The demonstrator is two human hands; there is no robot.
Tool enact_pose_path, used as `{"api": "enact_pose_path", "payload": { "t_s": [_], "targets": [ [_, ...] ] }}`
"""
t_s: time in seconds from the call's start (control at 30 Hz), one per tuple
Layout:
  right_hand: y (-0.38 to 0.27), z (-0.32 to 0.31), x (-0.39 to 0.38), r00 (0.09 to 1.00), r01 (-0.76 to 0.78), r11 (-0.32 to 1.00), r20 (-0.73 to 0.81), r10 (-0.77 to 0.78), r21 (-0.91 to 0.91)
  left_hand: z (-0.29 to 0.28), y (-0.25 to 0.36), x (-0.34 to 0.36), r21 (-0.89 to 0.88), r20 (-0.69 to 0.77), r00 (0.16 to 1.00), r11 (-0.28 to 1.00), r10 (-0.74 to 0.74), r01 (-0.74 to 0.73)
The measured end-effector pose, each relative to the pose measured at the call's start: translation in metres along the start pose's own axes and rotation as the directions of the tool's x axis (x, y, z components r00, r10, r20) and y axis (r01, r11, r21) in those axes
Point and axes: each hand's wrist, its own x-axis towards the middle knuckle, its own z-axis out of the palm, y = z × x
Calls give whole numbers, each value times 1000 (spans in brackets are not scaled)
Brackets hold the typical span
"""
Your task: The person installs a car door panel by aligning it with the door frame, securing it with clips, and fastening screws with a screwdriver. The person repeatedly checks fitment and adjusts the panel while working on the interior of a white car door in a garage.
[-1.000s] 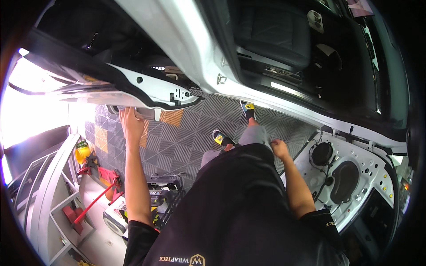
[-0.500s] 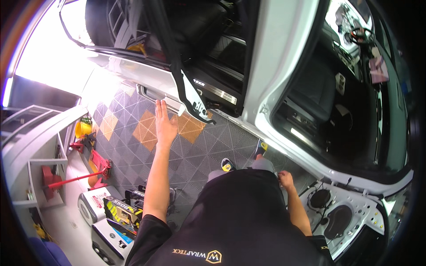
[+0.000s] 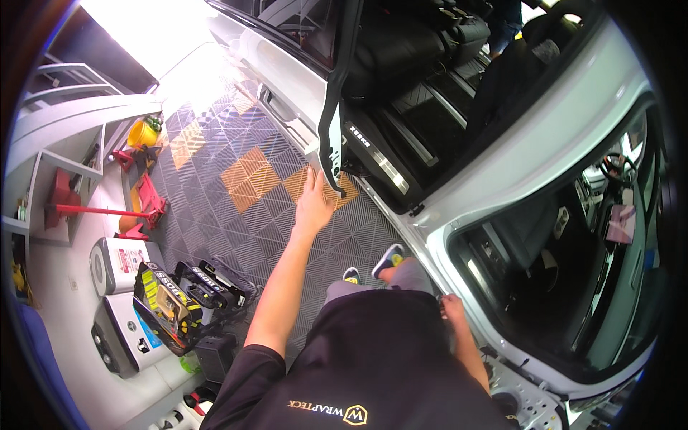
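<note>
My left hand is raised with fingers extended at the end edge of the open white rear car door; I cannot tell whether the fingertips touch it. Just beyond it are the door's black rubber seal and the rear doorway's sill plate. My right hand hangs by my hip beside the car body, fingers curled; what they hold, if anything, is too small to make out.
Tool cases, white bins, a red jack, a yellow bucket and shelving line the left wall. Inside the car are seats; someone's blue-clad leg shows beyond. The front door's bare inner panel is low right.
My view has swung, showing more of the rear cabin. My left hand has moved right along the rear door to its end edge, fingers now reaching upward. My feet have shifted.
</note>
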Motion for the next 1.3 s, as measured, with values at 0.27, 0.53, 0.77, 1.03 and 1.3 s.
{"api": "enact_pose_path", "payload": {
  "t_s": [0.27, 0.53, 0.77, 1.03, 1.3],
  "targets": [
    [-56, -8, 33, 983, 20, 994, 184, 0, -106, 127, -121, -127, 69, 581, 711, 895, -395, 441],
    [-114, -3, 115, 952, 214, 918, 282, -119, -333, 92, -206, -277, 285, 738, 538, 911, -408, 299],
    [-181, 43, 183, 847, 425, 770, 510, -152, -476, 50, -156, -204, -229, 396, 478, 420, -784, 878],
    [-200, 83, 166, 882, 327, 923, 416, -221, -203, 44, -120, -78, -36, 556, 620, 729, -554, 684],
    [-152, 105, 133, 951, 113, 815, 298, 76, -568, -24, -199, 34, 38, 542, 673, 815, -503, 579]
  ]
}}
